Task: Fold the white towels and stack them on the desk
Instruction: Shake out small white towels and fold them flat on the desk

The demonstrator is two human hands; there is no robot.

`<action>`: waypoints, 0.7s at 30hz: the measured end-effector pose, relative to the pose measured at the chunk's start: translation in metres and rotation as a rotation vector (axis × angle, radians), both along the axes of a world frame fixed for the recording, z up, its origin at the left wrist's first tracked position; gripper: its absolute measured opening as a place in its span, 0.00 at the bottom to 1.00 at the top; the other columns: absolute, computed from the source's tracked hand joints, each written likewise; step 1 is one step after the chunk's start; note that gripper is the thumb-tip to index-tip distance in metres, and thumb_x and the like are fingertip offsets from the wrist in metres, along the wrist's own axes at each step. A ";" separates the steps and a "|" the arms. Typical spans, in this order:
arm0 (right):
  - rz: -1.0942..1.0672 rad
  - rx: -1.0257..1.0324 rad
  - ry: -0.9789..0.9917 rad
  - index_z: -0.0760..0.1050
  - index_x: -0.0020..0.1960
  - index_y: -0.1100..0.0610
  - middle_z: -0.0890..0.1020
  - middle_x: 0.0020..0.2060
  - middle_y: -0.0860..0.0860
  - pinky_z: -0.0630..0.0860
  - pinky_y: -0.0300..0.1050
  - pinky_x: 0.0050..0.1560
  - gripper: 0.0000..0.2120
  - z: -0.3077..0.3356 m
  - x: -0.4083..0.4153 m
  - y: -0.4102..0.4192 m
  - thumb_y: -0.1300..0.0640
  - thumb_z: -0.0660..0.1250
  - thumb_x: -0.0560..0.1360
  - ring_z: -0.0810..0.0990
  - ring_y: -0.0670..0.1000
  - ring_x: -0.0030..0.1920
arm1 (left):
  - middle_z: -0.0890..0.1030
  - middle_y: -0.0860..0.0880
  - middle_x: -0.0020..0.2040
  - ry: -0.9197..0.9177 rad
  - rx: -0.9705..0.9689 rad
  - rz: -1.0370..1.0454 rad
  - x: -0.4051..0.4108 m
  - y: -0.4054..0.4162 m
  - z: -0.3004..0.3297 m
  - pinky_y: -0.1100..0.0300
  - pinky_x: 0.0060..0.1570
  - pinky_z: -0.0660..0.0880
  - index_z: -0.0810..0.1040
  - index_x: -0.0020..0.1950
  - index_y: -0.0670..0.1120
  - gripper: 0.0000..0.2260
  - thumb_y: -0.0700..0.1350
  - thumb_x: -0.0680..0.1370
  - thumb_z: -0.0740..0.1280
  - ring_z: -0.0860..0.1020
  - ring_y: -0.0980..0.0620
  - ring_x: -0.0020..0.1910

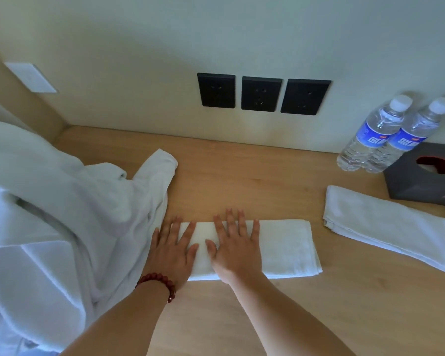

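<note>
On the pale wooden worktop (pixel 242 176) a small white terry towel, folded into a flat rectangle (pixel 285 249), lies near the front edge, about midway along it. Both hands lie flat on its left half: the left hand (pixel 174 249), with a dark red bead bracelet (pixel 159 283) on its wrist, covers the towel's left end, and the right hand (pixel 235 242) presses just beside it, thumbs nearly meeting. Neither hand has a grip on anything; the fingers are straight and spread, palms down.

The step in hand looks like smoothing and setting the fold. To do it well, the palms would sweep outward from the middle toward the free right end, pushing air out and keeping the layered edges there square before any further fold or lift.

A second white towel, folded into a long strip (pixel 385 227), lies toward the right edge, well apart from the first, so stacking appears still to come. A loose heap of white terry cloth (pixel 62 201) spills over the left edge and touches the left end of the pressed towel; it should be kept from dragging.

At the back right corner stand two clear plastic water bottles with blue labels (pixel 385 134), beside a dark grey tissue box (pixel 427 176).
</note>
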State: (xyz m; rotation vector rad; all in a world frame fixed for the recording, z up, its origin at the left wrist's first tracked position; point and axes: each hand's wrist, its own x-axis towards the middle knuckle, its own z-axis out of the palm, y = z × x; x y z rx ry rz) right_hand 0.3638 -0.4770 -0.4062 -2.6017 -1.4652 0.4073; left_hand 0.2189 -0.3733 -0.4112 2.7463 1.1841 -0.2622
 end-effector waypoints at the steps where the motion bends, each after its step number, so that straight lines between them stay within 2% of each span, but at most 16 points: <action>1: -0.002 -0.014 0.003 0.50 0.82 0.46 0.51 0.82 0.51 0.39 0.67 0.77 0.33 -0.003 0.000 0.000 0.34 0.42 0.81 0.42 0.57 0.81 | 0.50 0.48 0.82 -0.029 -0.003 0.015 -0.002 0.000 -0.004 0.45 0.78 0.50 0.52 0.81 0.55 0.33 0.64 0.79 0.30 0.48 0.48 0.81; 3: -0.005 -0.026 0.002 0.46 0.82 0.45 0.48 0.82 0.50 0.37 0.66 0.77 0.33 -0.009 0.002 -0.002 0.33 0.40 0.80 0.40 0.57 0.81 | 0.44 0.50 0.82 -0.047 -0.011 0.028 -0.002 0.001 -0.009 0.46 0.78 0.44 0.46 0.81 0.56 0.32 0.64 0.79 0.30 0.42 0.50 0.80; 6: -0.018 -0.002 -0.022 0.49 0.82 0.45 0.51 0.82 0.50 0.39 0.66 0.77 0.34 -0.012 0.002 -0.001 0.32 0.42 0.80 0.44 0.57 0.81 | 0.44 0.50 0.82 -0.054 0.010 0.052 -0.002 0.001 -0.013 0.43 0.78 0.43 0.47 0.81 0.56 0.30 0.62 0.80 0.38 0.42 0.49 0.81; 9: -0.029 -0.001 -0.031 0.53 0.82 0.46 0.55 0.81 0.50 0.42 0.66 0.77 0.34 -0.016 0.000 -0.001 0.32 0.44 0.80 0.48 0.57 0.81 | 0.43 0.50 0.82 -0.025 0.035 0.058 -0.002 0.000 -0.015 0.43 0.77 0.40 0.45 0.81 0.55 0.30 0.62 0.80 0.40 0.41 0.48 0.80; 11: -0.015 -0.039 -0.010 0.50 0.82 0.45 0.53 0.81 0.49 0.40 0.66 0.77 0.34 -0.013 0.000 0.000 0.32 0.44 0.80 0.46 0.57 0.81 | 0.47 0.47 0.82 0.001 0.035 0.058 0.000 -0.001 -0.012 0.43 0.76 0.42 0.48 0.81 0.52 0.30 0.61 0.80 0.42 0.44 0.47 0.81; 14: 0.013 -0.116 0.064 0.37 0.81 0.43 0.38 0.81 0.47 0.31 0.63 0.76 0.35 -0.005 0.005 0.001 0.30 0.37 0.79 0.33 0.54 0.80 | 0.59 0.41 0.80 0.044 0.022 0.036 0.001 -0.001 -0.005 0.45 0.75 0.50 0.59 0.80 0.42 0.31 0.59 0.81 0.45 0.56 0.43 0.79; 16: 0.008 -0.090 0.157 0.35 0.80 0.42 0.35 0.80 0.46 0.30 0.60 0.76 0.36 0.002 0.011 0.000 0.28 0.35 0.77 0.31 0.51 0.79 | 0.65 0.38 0.77 0.031 0.039 0.019 0.005 0.002 -0.001 0.47 0.74 0.54 0.65 0.76 0.37 0.32 0.58 0.82 0.46 0.62 0.41 0.77; 18: -0.063 0.066 0.224 0.42 0.82 0.45 0.44 0.82 0.48 0.37 0.56 0.79 0.37 0.009 0.019 -0.006 0.29 0.35 0.78 0.39 0.50 0.81 | 0.67 0.38 0.76 -0.017 0.023 0.058 0.014 0.000 0.008 0.49 0.75 0.58 0.68 0.74 0.36 0.30 0.55 0.81 0.51 0.63 0.41 0.76; 21: -0.310 0.311 0.096 0.61 0.79 0.54 0.67 0.76 0.53 0.54 0.58 0.78 0.32 0.013 0.036 -0.026 0.38 0.46 0.81 0.61 0.54 0.78 | 0.66 0.39 0.76 -0.170 -0.048 0.238 0.031 -0.007 0.016 0.48 0.73 0.65 0.68 0.75 0.40 0.24 0.49 0.81 0.60 0.65 0.41 0.76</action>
